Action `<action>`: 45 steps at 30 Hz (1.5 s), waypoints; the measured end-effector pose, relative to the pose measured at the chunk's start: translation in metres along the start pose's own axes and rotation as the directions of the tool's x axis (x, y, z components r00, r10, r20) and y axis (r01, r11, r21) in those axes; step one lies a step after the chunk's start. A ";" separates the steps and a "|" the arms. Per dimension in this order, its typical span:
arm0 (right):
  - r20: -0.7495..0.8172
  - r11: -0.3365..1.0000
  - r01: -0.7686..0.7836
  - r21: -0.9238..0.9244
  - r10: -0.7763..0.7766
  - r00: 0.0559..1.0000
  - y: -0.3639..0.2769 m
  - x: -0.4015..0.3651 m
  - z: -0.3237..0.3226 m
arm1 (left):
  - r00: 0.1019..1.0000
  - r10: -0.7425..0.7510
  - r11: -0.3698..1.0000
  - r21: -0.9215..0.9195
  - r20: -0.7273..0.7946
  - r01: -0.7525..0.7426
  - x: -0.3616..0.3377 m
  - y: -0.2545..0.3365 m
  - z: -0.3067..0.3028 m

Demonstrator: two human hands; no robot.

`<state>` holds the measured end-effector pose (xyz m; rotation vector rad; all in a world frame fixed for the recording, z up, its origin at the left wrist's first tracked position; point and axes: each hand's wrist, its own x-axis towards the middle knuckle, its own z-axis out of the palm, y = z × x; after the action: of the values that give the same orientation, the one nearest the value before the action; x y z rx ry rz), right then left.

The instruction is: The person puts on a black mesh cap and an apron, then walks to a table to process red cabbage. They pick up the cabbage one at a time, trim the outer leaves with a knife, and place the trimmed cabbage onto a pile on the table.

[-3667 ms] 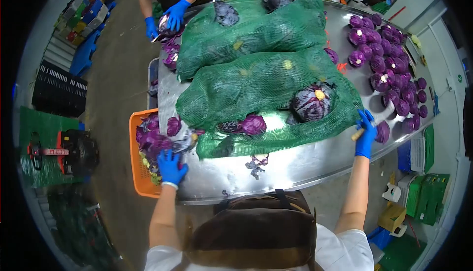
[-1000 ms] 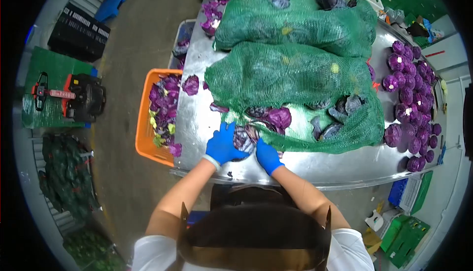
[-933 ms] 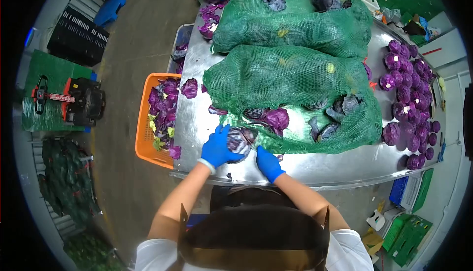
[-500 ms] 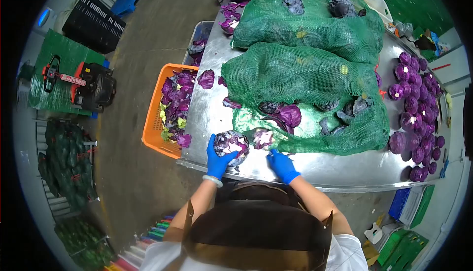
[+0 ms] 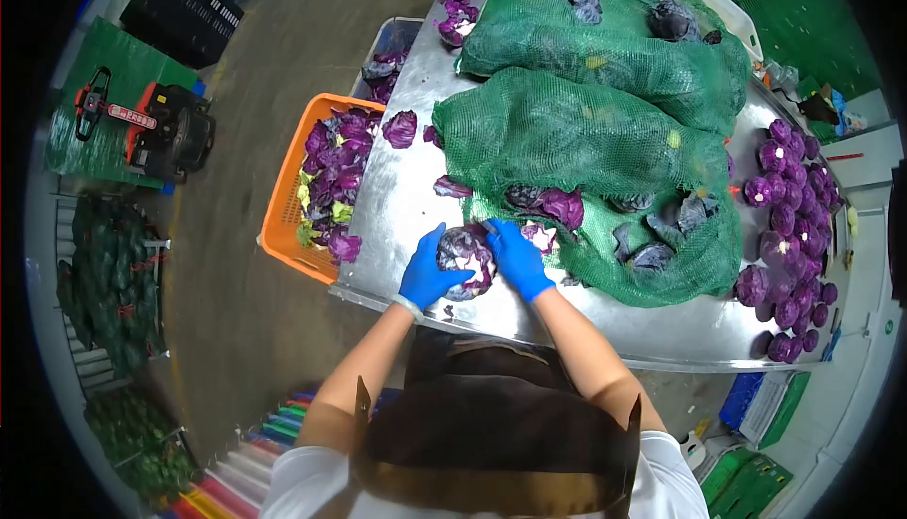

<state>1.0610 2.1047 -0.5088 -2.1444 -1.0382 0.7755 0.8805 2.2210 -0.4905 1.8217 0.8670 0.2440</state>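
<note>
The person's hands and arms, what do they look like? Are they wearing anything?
The left hand and the right hand both wear bright blue gloves that end around the wrists. A thin, pale band goes round the left wrist. The forearms are bare, and higher up there are short white sleeves.

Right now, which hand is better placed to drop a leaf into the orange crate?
Probably the left hand: it cups the cabbage on the side nearer the crate. The right hand is on the cabbage's far side.
</note>
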 end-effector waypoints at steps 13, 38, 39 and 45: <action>-0.051 0.978 0.135 -0.160 -0.144 0.988 -0.011 -0.012 -0.031 | 0.986 -0.155 0.973 -0.182 -0.068 0.141 -0.034 -0.038 0.000; -0.230 0.980 0.185 -0.076 -0.198 0.953 -0.008 0.010 -0.021 | 0.966 -0.221 0.959 -0.211 -0.136 0.190 -0.054 -0.027 -0.012; -0.234 0.970 0.229 -0.075 -0.241 0.942 -0.012 -0.002 -0.025 | 0.992 -0.062 0.997 -0.052 -0.110 0.056 -0.048 -0.034 -0.020; -0.076 0.965 0.085 0.247 -0.068 0.995 0.002 -0.070 -0.007 | 0.937 -0.189 0.949 -0.190 0.293 0.251 -0.012 -0.023 -0.021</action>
<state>1.0308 2.0438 -0.4896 -1.8921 -0.9299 0.7499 0.8503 2.2325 -0.4990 1.4889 0.8069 -0.0514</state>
